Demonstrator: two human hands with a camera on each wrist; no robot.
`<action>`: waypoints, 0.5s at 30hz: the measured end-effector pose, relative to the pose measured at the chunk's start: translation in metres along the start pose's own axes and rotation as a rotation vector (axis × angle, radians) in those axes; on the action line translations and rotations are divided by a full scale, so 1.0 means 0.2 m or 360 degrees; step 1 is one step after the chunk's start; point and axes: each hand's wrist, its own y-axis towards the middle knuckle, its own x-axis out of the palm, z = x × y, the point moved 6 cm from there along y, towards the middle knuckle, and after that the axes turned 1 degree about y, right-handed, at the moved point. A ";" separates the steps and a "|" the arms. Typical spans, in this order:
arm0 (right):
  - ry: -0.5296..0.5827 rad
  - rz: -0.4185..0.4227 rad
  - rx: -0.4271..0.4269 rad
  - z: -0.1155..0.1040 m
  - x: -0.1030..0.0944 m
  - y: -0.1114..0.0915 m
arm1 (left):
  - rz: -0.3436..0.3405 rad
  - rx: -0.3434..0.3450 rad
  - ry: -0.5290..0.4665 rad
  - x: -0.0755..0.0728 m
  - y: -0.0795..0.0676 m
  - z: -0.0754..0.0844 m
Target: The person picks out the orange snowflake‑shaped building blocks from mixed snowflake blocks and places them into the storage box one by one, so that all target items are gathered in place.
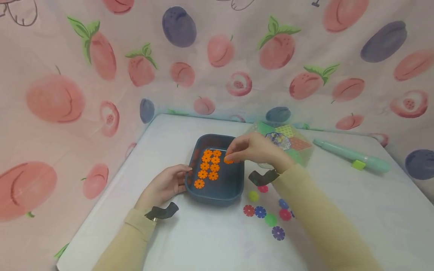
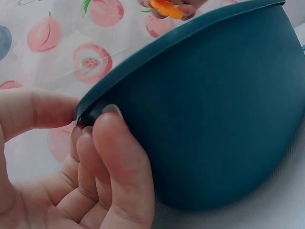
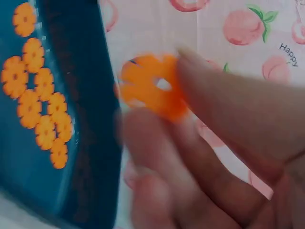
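Note:
A dark blue plastic tray (image 1: 230, 188) stands on the table, with several orange snowflake discs (image 1: 205, 165) lying in two rows on its floor. My left hand (image 1: 166, 184) grips the tray's left rim; the left wrist view shows thumb and fingers pinching the edge (image 2: 143, 59). Over the tray's right side, my right hand (image 1: 255, 150) pinches one orange snowflake disc (image 3: 152, 86) between thumb and fingers. That disc is tilted and slightly blurred in the right wrist view, held above the rim.
Loose discs in several colours, among them a purple one (image 1: 278, 233) and a green one (image 1: 270, 219), lie right of the tray. Behind my right hand stands a clear box (image 1: 305, 146) of coloured pieces. A mint-green pen-like object (image 1: 352, 154) lies farther right, touching a small lime block (image 1: 358, 165).

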 end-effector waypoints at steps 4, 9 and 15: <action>-0.0076 -0.0126 -0.0051 -0.05 0.05 0.06 | -0.0014 0.0006 -0.0008 0.00 0.00 0.01; -0.0195 -0.0214 -0.0068 -0.09 0.15 0.16 | -0.0026 0.0003 -0.0050 0.00 0.00 0.01; -0.0415 -0.0312 0.0015 -0.05 0.29 0.25 | -0.0036 -0.0017 -0.0045 0.01 0.00 0.00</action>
